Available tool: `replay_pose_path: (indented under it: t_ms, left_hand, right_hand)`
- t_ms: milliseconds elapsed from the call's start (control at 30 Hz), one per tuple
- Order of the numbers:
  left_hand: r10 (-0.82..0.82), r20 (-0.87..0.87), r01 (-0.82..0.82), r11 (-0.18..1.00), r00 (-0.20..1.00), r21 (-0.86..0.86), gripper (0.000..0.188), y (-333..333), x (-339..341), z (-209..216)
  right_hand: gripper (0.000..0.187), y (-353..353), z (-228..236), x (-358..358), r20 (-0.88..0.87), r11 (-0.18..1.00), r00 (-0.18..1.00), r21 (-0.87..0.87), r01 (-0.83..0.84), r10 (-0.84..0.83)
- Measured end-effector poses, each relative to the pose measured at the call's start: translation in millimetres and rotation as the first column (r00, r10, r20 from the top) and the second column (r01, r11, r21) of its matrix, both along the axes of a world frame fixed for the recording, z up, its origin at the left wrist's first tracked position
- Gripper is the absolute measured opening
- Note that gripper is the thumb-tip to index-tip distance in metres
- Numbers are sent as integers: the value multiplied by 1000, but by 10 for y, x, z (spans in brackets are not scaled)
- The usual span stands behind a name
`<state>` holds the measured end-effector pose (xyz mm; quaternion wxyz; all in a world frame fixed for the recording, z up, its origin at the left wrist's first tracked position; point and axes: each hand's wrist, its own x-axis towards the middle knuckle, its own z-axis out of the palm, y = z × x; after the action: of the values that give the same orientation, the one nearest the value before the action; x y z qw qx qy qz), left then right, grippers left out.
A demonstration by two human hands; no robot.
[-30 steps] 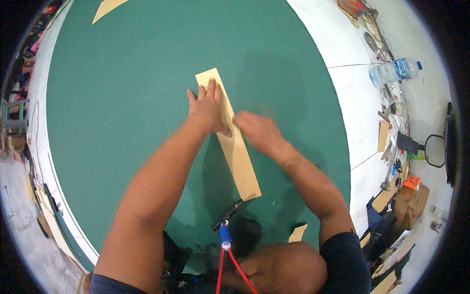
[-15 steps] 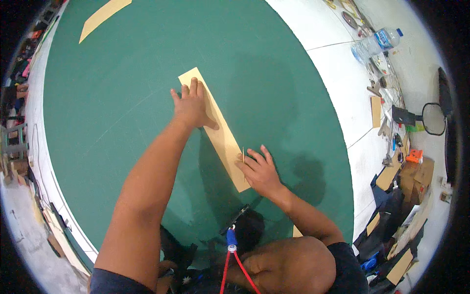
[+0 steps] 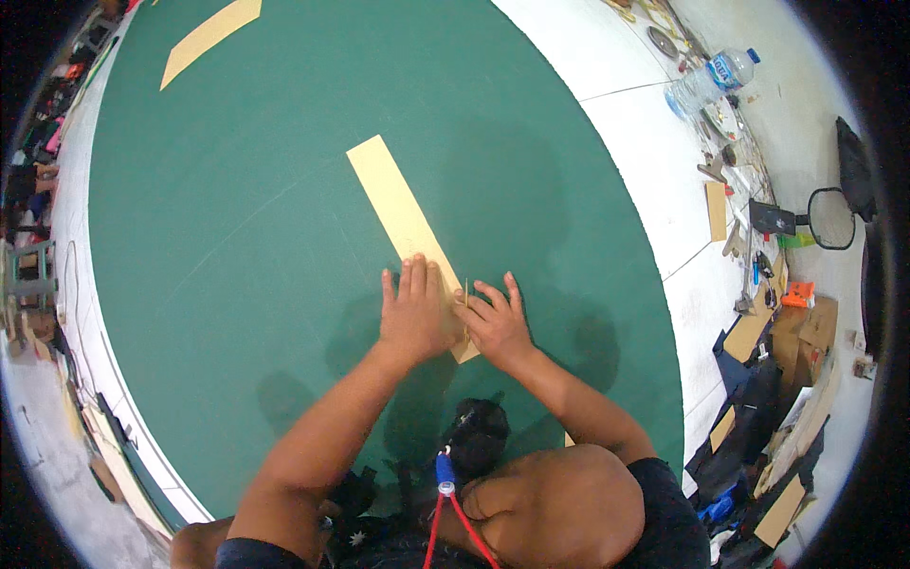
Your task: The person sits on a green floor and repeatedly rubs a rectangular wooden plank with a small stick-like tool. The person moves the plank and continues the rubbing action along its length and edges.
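Observation:
A long tan cardboard strip lies slantwise on a green cloth-like sheet. My left hand rests flat on the near part of the strip, its fingers stretched out toward the far end. Beside it, at the strip's right edge, my right hand pinches a thin tan piece between thumb and finger, with its other fingers spread. That piece stands almost edge-on, so its full shape is hidden.
Another tan strip lies at the far left of the sheet. White floor tiles border it on the right. Along the wall are a water bottle, a round mirror, an orange packet, cardboard scraps and tools.
My left hand has slid along the strip from its far end toward me, stopping beside my right hand. My right hand stays in nearly the same place, still pinching the thin piece.

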<state>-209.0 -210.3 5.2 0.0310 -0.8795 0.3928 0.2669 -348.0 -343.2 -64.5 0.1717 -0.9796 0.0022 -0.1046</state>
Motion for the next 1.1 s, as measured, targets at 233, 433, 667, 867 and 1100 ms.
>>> replay_pose_path:
  t_ms: [233, 433, 667, 867, 1100]
  left_hand:
    - [45, 42, -47, 997, 998, 58, 146, -44, -178, -90]
    - [35, 61, -43, 990, 997, 132, 151, -108, -189, -54]
    - [23, 63, -34, 984, 998, 173, 154, -181, -192, -35]
    - [10, 28, -16, 972, 1000, 232, 155, -222, -169, -14]
    - [-12, 60, -4, 966, 998, 257, 153, -241, -198, -19]
  right_hand:
    - [31, 0, 37, 56, -10, 998, 1000, 60, -14, 14]
    - [29, -293, 296, 453, -246, 899, 969, 424, 105, 2]
    - [33, -409, 263, 1266, -92, 776, 981, 601, 192, -171]
    - [25, -408, 204, 1379, -36, 820, 994, 563, 109, -108]
    - [28, -421, 108, 1373, 13, 897, 1000, 441, 10, -18]
